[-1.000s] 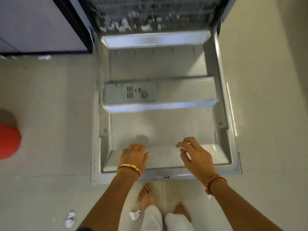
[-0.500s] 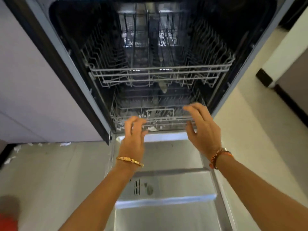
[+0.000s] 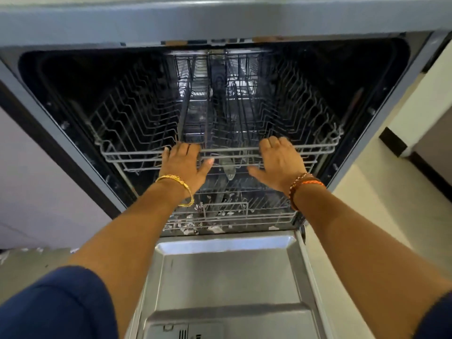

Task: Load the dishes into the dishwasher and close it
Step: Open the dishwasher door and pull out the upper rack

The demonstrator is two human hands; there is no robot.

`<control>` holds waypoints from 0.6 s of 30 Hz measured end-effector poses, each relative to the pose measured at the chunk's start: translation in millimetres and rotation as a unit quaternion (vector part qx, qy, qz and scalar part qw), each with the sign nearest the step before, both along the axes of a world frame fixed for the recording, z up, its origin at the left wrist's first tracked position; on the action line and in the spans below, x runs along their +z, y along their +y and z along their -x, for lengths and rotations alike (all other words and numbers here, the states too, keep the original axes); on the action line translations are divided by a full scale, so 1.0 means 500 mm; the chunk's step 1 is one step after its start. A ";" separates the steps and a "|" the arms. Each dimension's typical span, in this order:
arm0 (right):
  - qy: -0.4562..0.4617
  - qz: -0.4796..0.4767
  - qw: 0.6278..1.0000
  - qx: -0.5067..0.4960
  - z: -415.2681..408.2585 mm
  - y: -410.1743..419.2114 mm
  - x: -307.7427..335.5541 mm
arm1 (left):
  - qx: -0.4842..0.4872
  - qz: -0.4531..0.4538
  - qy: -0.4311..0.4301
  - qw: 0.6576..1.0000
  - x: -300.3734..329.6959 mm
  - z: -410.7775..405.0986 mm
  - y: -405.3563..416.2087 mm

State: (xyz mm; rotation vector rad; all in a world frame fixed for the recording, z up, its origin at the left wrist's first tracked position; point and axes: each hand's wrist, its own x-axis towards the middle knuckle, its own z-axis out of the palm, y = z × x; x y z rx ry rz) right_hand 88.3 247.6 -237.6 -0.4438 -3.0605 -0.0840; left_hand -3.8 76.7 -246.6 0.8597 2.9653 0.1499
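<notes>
The dishwasher stands open, its steel door (image 3: 227,277) folded down flat in front of me. The grey wire upper rack (image 3: 127,155) sits inside the dark tub and holds no dishes that I can see. My left hand (image 3: 183,165) grips its front rail left of centre, fingers over the top wire and thumb underneath. My right hand (image 3: 278,162) grips the same rail right of centre in the same way. The lower rack (image 3: 269,216) sits below, with small white scraps along its front.
A grey counter edge (image 3: 220,18) runs above the opening. Pale cabinet fronts (image 3: 36,179) flank the left side. Light floor tiles (image 3: 391,216) and a white wall corner with dark skirting (image 3: 396,140) lie to the right. The detergent compartment (image 3: 183,332) shows on the door.
My view rose from the door's near edge to the tub. Both hands left the door, reached forward and up, and now hold the upper rack's front rail.
</notes>
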 end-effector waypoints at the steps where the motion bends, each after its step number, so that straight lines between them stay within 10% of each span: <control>1: 0.015 0.001 1.000 -0.007 -0.004 -0.003 -0.001 | 0.012 -0.019 0.001 1.000 0.002 -0.005 0.004; 18: 0.051 0.046 0.997 -0.019 -0.248 -0.129 -0.016 | 0.046 -0.054 -0.009 0.997 0.000 -0.250 -0.119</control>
